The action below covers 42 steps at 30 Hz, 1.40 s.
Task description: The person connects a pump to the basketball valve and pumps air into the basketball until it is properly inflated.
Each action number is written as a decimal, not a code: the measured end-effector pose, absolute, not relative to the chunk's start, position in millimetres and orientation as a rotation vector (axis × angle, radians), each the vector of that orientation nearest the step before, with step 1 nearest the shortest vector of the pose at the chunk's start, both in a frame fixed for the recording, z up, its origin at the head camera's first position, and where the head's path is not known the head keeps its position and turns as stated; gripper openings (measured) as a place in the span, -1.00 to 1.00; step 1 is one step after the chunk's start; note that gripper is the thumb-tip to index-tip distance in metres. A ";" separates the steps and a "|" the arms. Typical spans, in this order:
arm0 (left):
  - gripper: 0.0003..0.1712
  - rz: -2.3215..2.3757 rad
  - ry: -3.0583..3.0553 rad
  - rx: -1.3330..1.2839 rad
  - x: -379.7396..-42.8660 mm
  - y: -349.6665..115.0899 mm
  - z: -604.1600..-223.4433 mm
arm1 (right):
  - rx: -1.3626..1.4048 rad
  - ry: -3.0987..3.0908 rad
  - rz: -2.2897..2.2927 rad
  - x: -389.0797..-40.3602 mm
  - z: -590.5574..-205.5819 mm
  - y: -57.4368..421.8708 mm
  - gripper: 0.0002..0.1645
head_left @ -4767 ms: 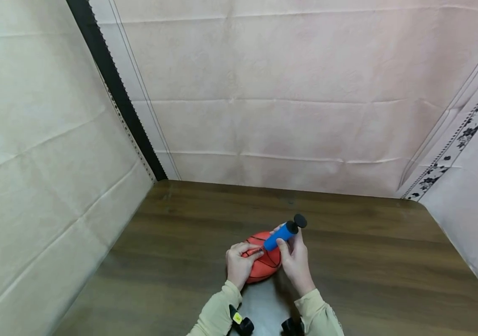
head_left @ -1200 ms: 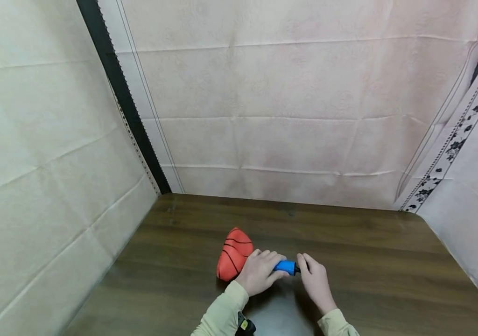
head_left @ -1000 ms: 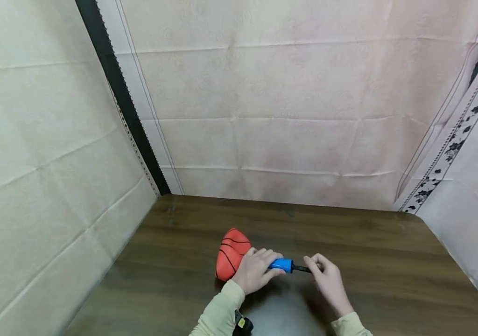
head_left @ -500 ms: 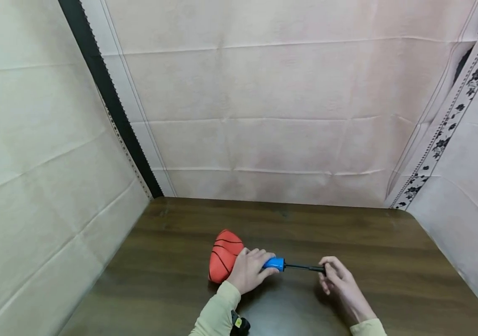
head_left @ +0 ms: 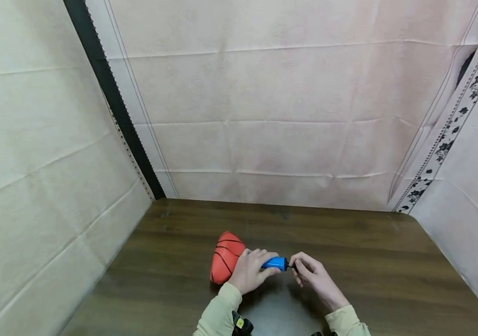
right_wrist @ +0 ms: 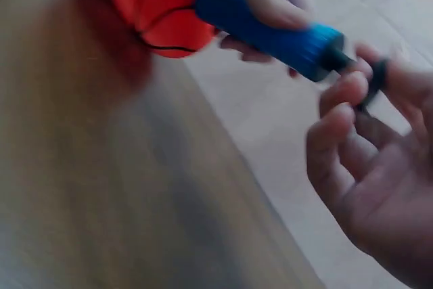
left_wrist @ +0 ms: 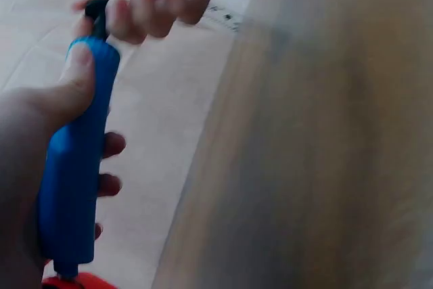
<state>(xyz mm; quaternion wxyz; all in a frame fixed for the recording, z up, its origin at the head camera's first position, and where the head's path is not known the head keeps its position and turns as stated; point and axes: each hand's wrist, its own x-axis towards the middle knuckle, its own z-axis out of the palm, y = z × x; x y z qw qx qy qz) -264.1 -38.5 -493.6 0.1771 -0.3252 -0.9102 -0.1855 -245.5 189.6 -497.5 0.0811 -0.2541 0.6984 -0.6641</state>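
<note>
A soft-looking red basketball with black lines, dented out of round, is left of my hands. My left hand grips the blue barrel of a hand pump, its thumb lying along the barrel in the left wrist view. The pump's narrow end meets the ball in the right wrist view. My right hand pinches the black plunger knob between thumb and fingers. Only a short length of the plunger shows outside the barrel.
A brown wood-grain table lies beneath. Pale cloth walls rise at its back and both sides, with a floral border strip at the right corner.
My right hand drew the plunger far out to the right, then brought it back in. Earlier, my right hand held the pump and my left fingers were at the ball. The ball has turned.
</note>
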 end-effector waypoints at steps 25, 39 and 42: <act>-0.53 -0.732 -2.596 -1.030 -269.6 -60.7 -493.8 | -1.015 1.860 -2.194 -236.4 -496.3 225.4 -0.64; -0.56 -0.676 -2.576 -0.993 -272.2 -54.1 -495.4 | -0.749 2.029 -1.949 -247.2 -499.1 179.0 -0.71; -0.58 -0.653 -2.590 -1.007 -272.9 -56.0 -495.2 | -0.773 2.085 -1.860 -247.8 -498.8 183.6 -0.70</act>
